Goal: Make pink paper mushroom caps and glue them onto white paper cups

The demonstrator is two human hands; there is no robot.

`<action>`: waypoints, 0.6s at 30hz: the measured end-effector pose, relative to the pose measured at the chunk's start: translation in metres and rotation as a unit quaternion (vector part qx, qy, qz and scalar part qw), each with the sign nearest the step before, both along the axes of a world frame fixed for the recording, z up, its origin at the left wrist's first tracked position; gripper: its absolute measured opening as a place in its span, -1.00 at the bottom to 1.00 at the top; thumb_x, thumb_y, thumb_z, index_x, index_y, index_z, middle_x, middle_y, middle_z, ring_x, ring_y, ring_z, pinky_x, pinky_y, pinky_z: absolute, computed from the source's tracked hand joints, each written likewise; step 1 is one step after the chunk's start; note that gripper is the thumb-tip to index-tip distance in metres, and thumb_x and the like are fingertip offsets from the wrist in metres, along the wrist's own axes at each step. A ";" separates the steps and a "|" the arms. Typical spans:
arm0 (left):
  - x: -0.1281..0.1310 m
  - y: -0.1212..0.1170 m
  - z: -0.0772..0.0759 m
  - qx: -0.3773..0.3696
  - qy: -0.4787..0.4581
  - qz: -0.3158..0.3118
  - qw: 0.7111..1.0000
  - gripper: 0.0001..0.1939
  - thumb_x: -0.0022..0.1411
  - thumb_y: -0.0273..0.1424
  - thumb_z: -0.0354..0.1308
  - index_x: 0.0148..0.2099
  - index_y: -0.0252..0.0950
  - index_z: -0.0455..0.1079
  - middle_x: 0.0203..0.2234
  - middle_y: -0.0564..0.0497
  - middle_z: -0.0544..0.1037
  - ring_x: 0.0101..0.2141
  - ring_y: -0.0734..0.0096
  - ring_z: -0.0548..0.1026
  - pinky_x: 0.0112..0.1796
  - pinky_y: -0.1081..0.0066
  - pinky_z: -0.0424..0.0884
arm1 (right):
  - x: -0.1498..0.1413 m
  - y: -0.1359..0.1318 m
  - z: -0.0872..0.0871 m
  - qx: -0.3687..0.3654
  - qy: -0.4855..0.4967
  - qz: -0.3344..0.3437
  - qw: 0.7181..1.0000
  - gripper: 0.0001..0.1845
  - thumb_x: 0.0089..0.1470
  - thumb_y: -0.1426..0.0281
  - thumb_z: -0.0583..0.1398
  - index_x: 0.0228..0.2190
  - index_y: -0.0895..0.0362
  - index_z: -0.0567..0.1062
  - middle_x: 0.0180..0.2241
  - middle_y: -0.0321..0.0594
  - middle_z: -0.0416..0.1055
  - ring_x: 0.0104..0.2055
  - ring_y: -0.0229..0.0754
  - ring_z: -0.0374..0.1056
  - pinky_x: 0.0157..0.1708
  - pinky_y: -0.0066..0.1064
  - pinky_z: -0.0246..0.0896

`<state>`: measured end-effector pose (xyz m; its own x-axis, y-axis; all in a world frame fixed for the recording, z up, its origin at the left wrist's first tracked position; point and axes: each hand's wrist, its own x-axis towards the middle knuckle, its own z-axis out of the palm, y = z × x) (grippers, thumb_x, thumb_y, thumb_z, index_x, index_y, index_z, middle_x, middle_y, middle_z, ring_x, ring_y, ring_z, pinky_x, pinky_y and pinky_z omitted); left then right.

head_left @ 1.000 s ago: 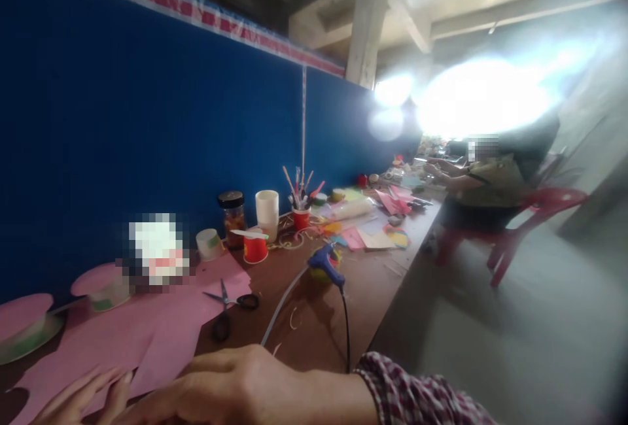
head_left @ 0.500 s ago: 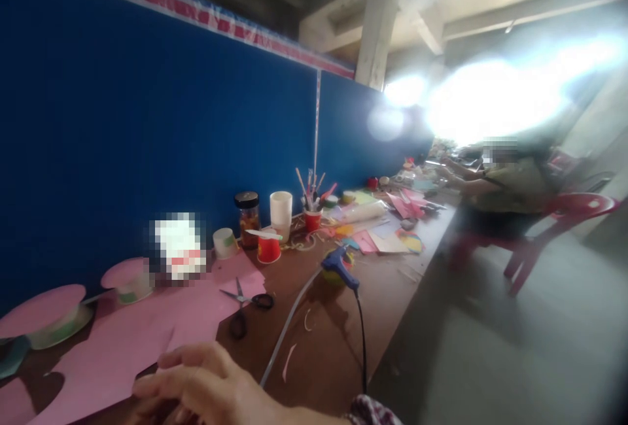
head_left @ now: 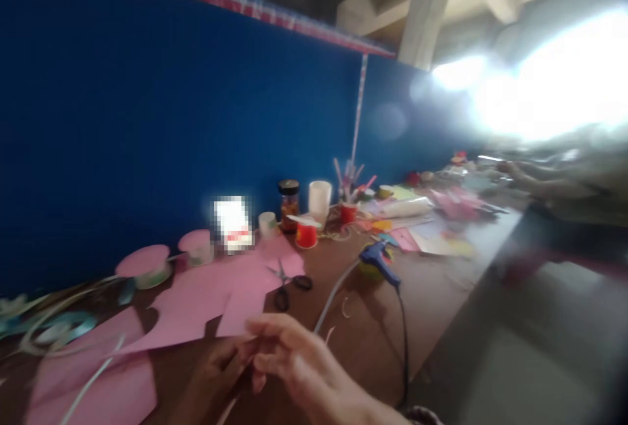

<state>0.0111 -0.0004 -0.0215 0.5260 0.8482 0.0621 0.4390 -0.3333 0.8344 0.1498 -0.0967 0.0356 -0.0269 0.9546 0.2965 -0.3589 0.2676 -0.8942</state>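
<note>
My right hand (head_left: 294,353) is low in the middle, its fingers bent and their tips drawn together against my left hand (head_left: 213,373). The left hand lies in shadow and is blurred, with its fingertips meeting those of the right. Whatever is pinched between them is hidden or too small to name. A thin pale strip (head_left: 228,408) shows just below the hands. Just beyond them lie a cut sheet of pink paper (head_left: 196,294) and open scissors (head_left: 280,276) with black handles.
A blue glue gun (head_left: 380,261) rests on a small roundish yellow-green thing, its cable trailing to the front edge. Along the blue partition (head_left: 196,98) stand tape rolls with pink tops, a jar (head_left: 289,206), a white cup (head_left: 320,199) and a red pen cup (head_left: 348,212). Another person sits at far right.
The view has swung left, so the table things sit further right. My left hand now shows clearly beside the right one, and more pink paper and a ribbon roll appear at left.
</note>
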 end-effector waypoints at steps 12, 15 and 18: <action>-0.013 0.039 -0.023 0.074 -0.088 0.161 0.980 -0.63 0.28 -0.19 -0.11 -0.40 -0.29 0.36 -0.68 0.05 0.38 -0.59 0.44 0.36 -0.48 0.44 0.27 | 0.029 -0.019 0.017 -0.106 -0.423 0.105 0.894 -0.60 0.13 0.20 0.09 -0.03 0.11 0.38 -0.21 -0.10 0.48 -0.20 -0.14 0.41 -0.25 -0.41 0.30; -0.013 0.039 -0.028 0.234 0.060 0.119 0.963 -0.77 0.26 -0.33 -0.05 -0.28 -0.27 0.40 -0.39 -0.05 0.52 -0.31 0.30 0.45 -0.25 0.35 0.31 | 0.021 -0.010 0.013 -0.057 -0.569 0.129 0.810 -0.56 0.00 0.33 0.20 -0.03 0.07 0.42 -0.12 -0.13 0.47 -0.12 -0.07 0.40 -0.16 -0.34 0.29; -0.012 0.038 -0.028 0.287 0.147 0.115 0.940 -0.79 0.25 -0.42 -0.06 -0.24 -0.24 0.41 -0.32 -0.04 0.51 -0.23 0.27 0.41 -0.17 0.31 0.27 | 0.014 0.007 0.004 -0.011 -0.693 0.050 0.719 -0.61 0.01 0.40 0.18 -0.06 0.07 0.44 -0.10 -0.12 0.45 -0.08 0.00 0.36 -0.09 -0.18 0.26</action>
<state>-0.0007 0.0379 -0.0491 0.3993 0.8126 0.4245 0.7372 -0.5598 0.3784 0.1638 -0.0898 0.0393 -0.3505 0.9316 -0.0963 0.8646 0.2824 -0.4156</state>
